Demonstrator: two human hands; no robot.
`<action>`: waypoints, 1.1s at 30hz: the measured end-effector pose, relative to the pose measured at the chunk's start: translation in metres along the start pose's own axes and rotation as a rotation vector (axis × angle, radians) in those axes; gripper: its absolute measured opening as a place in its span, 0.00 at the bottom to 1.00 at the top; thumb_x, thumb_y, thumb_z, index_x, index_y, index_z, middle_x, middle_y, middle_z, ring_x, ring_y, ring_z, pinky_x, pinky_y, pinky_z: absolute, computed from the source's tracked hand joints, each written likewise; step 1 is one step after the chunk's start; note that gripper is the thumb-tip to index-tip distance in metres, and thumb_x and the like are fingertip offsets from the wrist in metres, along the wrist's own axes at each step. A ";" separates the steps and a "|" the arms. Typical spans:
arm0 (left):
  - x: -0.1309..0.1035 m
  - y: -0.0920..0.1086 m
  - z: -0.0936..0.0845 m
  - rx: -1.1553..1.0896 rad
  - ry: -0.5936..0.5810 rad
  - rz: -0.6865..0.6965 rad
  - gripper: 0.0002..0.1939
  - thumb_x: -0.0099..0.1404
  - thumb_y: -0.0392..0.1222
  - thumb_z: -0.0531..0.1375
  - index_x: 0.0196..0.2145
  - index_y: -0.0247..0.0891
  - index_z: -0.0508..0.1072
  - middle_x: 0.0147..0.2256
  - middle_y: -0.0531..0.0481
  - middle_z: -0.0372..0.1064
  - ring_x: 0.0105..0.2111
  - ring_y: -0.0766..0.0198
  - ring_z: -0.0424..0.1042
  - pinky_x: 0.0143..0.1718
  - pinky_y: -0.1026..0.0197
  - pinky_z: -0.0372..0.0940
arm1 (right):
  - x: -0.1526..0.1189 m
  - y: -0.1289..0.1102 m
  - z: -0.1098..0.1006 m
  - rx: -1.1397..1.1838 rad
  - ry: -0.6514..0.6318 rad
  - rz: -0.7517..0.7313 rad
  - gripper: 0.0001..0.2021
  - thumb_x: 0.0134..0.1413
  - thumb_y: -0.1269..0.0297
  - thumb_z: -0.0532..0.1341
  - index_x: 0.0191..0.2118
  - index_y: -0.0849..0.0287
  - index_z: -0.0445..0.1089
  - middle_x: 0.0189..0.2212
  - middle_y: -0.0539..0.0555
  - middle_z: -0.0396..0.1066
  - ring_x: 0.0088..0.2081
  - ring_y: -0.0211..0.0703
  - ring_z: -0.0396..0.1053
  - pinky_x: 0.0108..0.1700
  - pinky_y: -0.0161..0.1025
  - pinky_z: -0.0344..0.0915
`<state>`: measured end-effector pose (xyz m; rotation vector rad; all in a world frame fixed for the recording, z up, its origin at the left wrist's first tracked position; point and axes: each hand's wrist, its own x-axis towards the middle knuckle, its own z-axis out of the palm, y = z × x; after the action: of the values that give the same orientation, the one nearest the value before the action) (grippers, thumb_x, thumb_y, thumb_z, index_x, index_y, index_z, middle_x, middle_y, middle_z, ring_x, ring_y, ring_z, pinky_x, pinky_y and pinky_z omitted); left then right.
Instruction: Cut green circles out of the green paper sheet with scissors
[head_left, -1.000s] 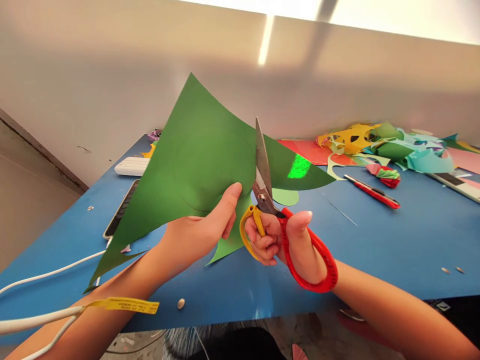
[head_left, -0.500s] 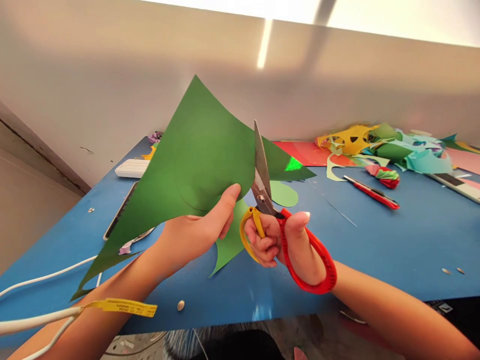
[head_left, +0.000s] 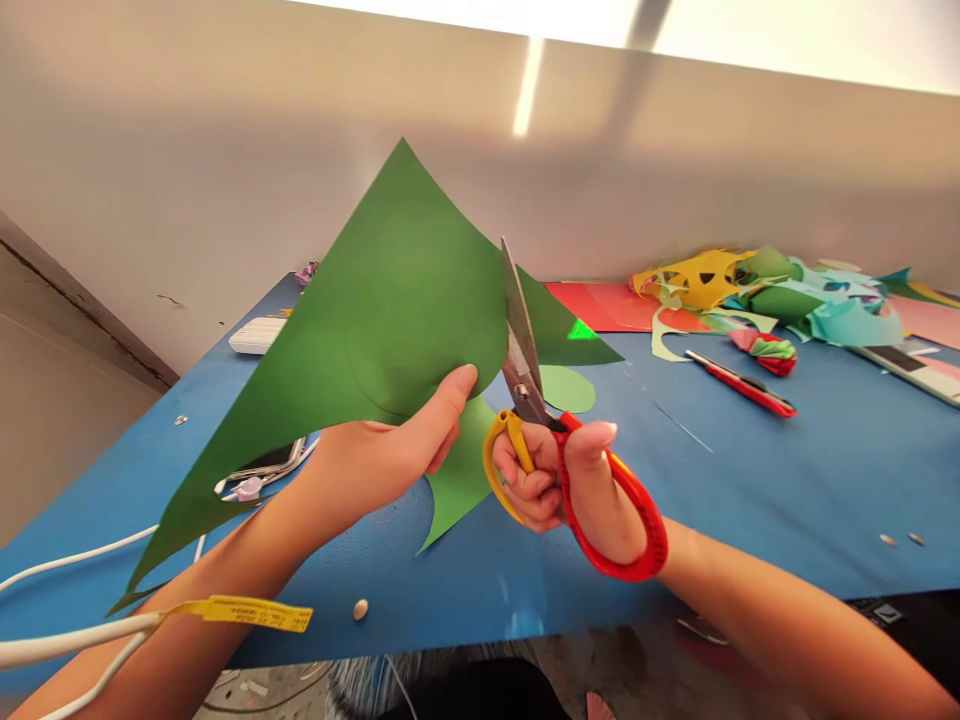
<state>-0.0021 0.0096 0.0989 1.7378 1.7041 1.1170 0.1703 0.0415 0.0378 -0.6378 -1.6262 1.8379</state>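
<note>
My left hand (head_left: pixel 420 430) pinches the lower edge of a large dark green sheet of paper (head_left: pixel 390 290), thumb in front and fingers mostly behind it. The sheet is raised above the table, with one corner pointing up and a faint curved line near my thumb. My right hand (head_left: pixel 577 480) holds scissors (head_left: pixel 523 370) with one red and one yellow handle loop, thumb through the red one. Their blades point up at the sheet's cut right edge, and part of the sheet shows behind them. Below lies a lighter green paper piece (head_left: pixel 465 470).
A blue table (head_left: pixel 750 500) stands against a pale wall. On its right lie a red cutter knife (head_left: pixel 742 382), a red and green paper flower (head_left: pixel 772 352) and a heap of coloured scraps (head_left: pixel 817 300). A white cable (head_left: pixel 75 640) with a yellow tag crosses my left arm.
The green sheet has turned slightly, its top corner rising a little to the right and its lower left end moving left. Both hands keep their grips, and the scissors have barely shifted.
</note>
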 end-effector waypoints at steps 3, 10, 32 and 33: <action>0.000 -0.001 -0.001 -0.037 -0.007 0.047 0.30 0.67 0.49 0.52 0.08 0.40 0.57 0.11 0.55 0.55 0.14 0.70 0.55 0.24 0.62 0.59 | 0.000 0.000 0.000 0.000 0.001 0.006 0.39 0.39 0.20 0.43 0.29 0.58 0.58 0.19 0.41 0.41 0.18 0.29 0.38 0.17 0.30 0.42; 0.000 -0.002 -0.002 -0.111 0.029 0.046 0.28 0.66 0.47 0.54 0.09 0.40 0.58 0.10 0.55 0.55 0.13 0.70 0.56 0.21 0.62 0.58 | -0.001 0.000 -0.002 0.004 0.021 0.030 0.37 0.39 0.21 0.48 0.28 0.58 0.57 0.17 0.40 0.42 0.18 0.28 0.39 0.17 0.30 0.43; 0.002 -0.024 0.027 -0.769 0.176 0.151 0.14 0.66 0.46 0.60 0.26 0.37 0.70 0.22 0.53 0.68 0.17 0.70 0.66 0.14 0.67 0.54 | -0.001 0.009 0.003 0.027 0.002 0.016 0.35 0.43 0.23 0.49 0.27 0.58 0.57 0.16 0.40 0.43 0.16 0.27 0.39 0.16 0.28 0.42; 0.003 -0.024 0.026 -0.793 0.198 0.159 0.13 0.65 0.45 0.60 0.25 0.37 0.70 0.22 0.54 0.68 0.17 0.71 0.66 0.14 0.67 0.55 | -0.001 0.010 0.003 0.021 0.000 0.020 0.36 0.43 0.23 0.48 0.27 0.58 0.57 0.16 0.40 0.43 0.17 0.28 0.39 0.16 0.28 0.42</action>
<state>0.0039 0.0211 0.0662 1.2819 0.9866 1.7728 0.1675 0.0376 0.0283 -0.6476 -1.6040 1.8667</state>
